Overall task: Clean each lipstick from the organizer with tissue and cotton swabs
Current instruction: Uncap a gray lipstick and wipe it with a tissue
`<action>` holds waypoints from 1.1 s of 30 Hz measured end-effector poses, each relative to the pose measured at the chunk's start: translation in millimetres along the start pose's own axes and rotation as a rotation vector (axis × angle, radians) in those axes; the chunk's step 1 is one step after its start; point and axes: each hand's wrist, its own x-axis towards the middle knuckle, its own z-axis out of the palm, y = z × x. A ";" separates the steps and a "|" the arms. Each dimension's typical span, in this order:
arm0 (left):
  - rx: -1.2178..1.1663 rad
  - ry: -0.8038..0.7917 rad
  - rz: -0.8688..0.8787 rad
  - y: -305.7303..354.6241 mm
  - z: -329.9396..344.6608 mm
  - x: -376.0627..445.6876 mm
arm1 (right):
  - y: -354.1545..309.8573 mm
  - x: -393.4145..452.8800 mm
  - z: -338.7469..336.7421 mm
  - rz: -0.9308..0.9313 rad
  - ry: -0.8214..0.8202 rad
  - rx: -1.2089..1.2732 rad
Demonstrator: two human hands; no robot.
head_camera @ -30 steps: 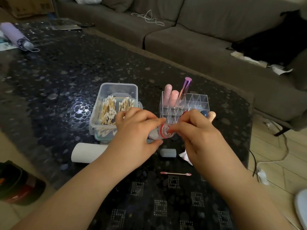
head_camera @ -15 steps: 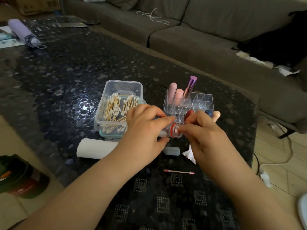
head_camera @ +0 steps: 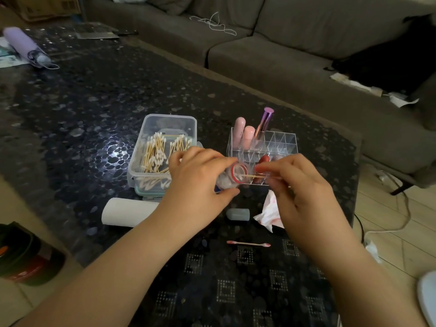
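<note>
My left hand grips a clear lipstick tube with a red rim, its open end turned toward my right hand. My right hand pinches a cotton swab whose tip sits inside the tube's mouth. Behind them stands the clear organizer, with two pink lipsticks, a purple metallic one and a red one. A grey cap, a stained tissue and a used swab lie on the table.
A clear box of cotton swabs stands left of the organizer, with a tissue roll in front of it. A purple folded umbrella lies far left. A grey sofa runs behind the dark table.
My right hand has drawn back slightly and now pokes a cotton swab into the tube's mouth; before, its fingers were right at the red rim. The left hand keeps its grip.
</note>
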 end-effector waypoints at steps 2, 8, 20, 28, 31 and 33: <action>0.003 0.005 -0.074 -0.5 -3.0 2.2 | -1.4 0.1 -3.5 0.066 0.012 0.022; 0.045 0.000 -0.250 -9.0 -7.8 7.0 | 8.4 -1.3 -1.7 0.267 -0.059 -0.023; 0.013 0.058 -0.288 -20.3 1.8 18.2 | 11.6 -6.3 -5.6 0.415 -0.051 0.114; 0.212 0.051 -0.271 -22.6 15.2 20.7 | 13.9 -12.6 -8.8 0.390 -0.052 0.145; 0.235 0.033 -0.289 -21.6 17.5 21.5 | 14.5 -14.1 -9.3 0.375 -0.051 0.138; 0.237 0.020 -0.308 -21.6 17.9 21.6 | 14.8 -14.5 -9.7 0.364 -0.050 0.134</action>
